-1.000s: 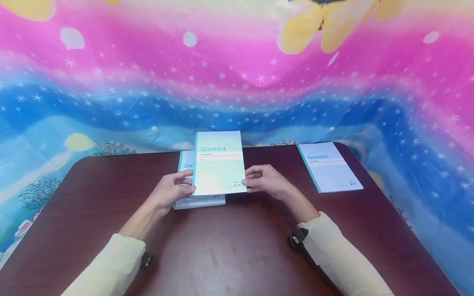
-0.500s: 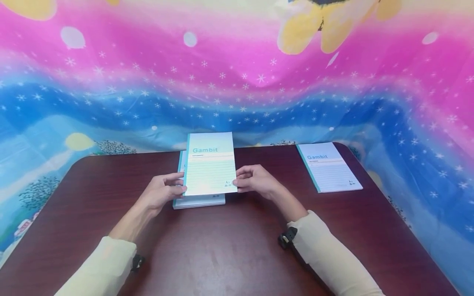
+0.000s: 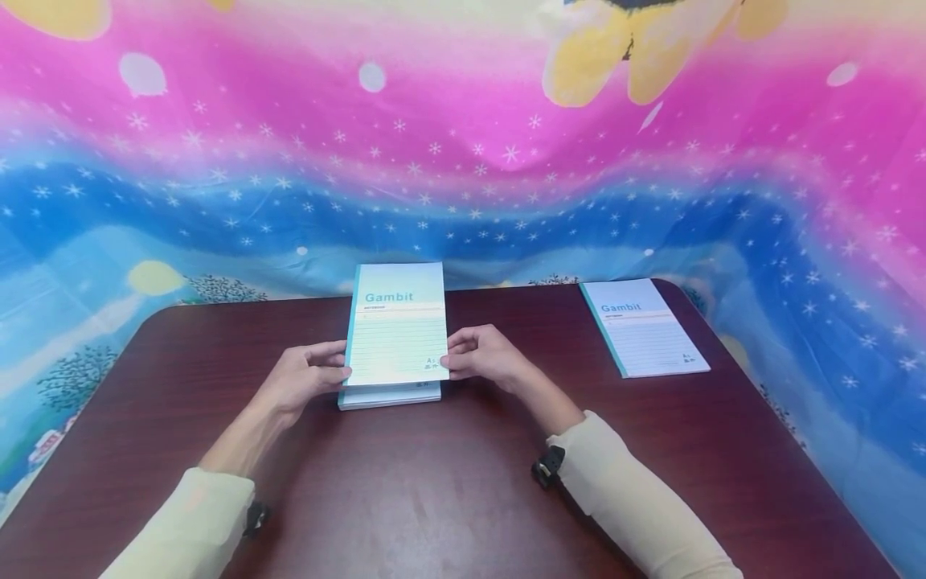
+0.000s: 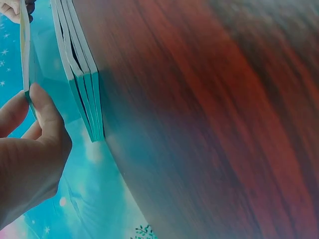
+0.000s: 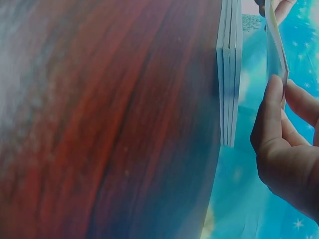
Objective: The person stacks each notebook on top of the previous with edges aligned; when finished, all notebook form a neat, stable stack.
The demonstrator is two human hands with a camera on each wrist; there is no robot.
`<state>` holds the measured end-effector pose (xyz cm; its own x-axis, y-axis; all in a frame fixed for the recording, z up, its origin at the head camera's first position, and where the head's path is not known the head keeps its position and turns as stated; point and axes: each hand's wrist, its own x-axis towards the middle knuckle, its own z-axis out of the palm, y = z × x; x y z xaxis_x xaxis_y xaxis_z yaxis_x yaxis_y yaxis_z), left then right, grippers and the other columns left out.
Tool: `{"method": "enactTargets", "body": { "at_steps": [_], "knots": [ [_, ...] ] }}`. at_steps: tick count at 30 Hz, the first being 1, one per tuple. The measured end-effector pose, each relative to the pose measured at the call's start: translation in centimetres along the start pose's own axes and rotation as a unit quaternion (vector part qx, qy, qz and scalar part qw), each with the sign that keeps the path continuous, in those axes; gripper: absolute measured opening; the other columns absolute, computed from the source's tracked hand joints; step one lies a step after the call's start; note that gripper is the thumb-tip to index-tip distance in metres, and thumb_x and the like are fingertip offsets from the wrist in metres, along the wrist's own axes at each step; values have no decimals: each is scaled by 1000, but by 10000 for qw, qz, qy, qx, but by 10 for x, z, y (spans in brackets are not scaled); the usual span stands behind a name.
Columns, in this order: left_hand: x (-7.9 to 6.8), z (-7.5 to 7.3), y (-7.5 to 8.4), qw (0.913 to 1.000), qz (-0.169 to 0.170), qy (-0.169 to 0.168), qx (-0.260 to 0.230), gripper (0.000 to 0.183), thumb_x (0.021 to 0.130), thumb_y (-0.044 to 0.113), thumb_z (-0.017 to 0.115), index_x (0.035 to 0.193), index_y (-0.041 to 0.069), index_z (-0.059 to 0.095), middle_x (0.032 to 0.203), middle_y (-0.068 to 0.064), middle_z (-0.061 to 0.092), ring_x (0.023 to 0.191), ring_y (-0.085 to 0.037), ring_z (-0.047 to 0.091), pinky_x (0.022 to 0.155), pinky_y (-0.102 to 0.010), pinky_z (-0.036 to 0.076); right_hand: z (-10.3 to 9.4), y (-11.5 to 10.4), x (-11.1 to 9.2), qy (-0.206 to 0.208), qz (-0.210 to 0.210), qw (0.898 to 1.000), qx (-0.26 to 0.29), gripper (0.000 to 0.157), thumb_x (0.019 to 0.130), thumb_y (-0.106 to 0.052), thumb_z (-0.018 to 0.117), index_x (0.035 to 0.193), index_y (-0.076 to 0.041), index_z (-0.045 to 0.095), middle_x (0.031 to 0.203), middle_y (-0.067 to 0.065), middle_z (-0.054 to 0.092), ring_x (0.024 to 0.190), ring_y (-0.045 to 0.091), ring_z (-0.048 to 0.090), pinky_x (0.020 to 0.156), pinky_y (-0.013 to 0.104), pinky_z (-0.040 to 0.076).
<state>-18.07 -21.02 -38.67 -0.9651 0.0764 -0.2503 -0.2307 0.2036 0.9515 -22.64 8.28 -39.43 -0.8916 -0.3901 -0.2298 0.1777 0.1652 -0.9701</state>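
Note:
Both hands hold one "Gambit" notebook point(image 3: 396, 342) level by its side edges, above a stack of similar notebooks point(image 3: 391, 394). My left hand point(image 3: 300, 378) pinches its teal spine side between thumb and fingers. At the opposite edge, near the lower right corner, my right hand point(image 3: 486, 358) pinches it the same way. In the left wrist view a gap shows between the held notebook point(image 4: 26, 55) and the stack point(image 4: 84, 94), whose teal spines line up roughly. The right wrist view shows the stack's white page edges point(image 5: 229, 89) apart from the held notebook point(image 5: 275, 47).
Another "Gambit" notebook point(image 3: 644, 330) lies flat at the right of the dark wooden table point(image 3: 463, 490), near its far edge. A colourful patterned cloth point(image 3: 463, 161) hangs behind the table and around its sides.
Both hands have carried the held notebook left and slightly lower, so that it now covers most of the stack. The stack and the notebook at the right have stayed put.

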Motion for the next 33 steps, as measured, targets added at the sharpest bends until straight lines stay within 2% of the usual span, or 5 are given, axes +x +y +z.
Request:
{"method": "enactTargets", "body": {
  "at_steps": [5, 22, 33],
  "knots": [
    [1, -2, -2, 10000, -44, 19, -2, 59, 94, -3, 66, 148, -10, 43, 121, -22, 57, 91, -13, 65, 83, -28, 58, 4, 0, 1, 16, -7, 9999, -119, 27, 89, 7, 72, 115, 12, 63, 95, 17, 66, 79, 20, 69, 79, 40, 61],
    [-1, -5, -11, 9999, -169, -12, 35, 59, 93, -5, 65, 147, -12, 42, 121, -24, 58, 86, -12, 65, 79, -27, 59, 13, 3, 5, 37, 124, 9986, -513, 24, 88, 5, 74, 109, 12, 65, 91, 15, 67, 77, 19, 70, 76, 38, 62],
    [0, -7, -13, 9990, -165, -60, 400, 56, 92, -7, 66, 144, -14, 45, 113, -21, 58, 84, -12, 64, 78, -28, 59, 16, 4, 6, 122, 163, 9942, -1056, 27, 87, 2, 77, 112, 11, 67, 93, 15, 71, 80, 20, 72, 75, 34, 62]
  ]
}}
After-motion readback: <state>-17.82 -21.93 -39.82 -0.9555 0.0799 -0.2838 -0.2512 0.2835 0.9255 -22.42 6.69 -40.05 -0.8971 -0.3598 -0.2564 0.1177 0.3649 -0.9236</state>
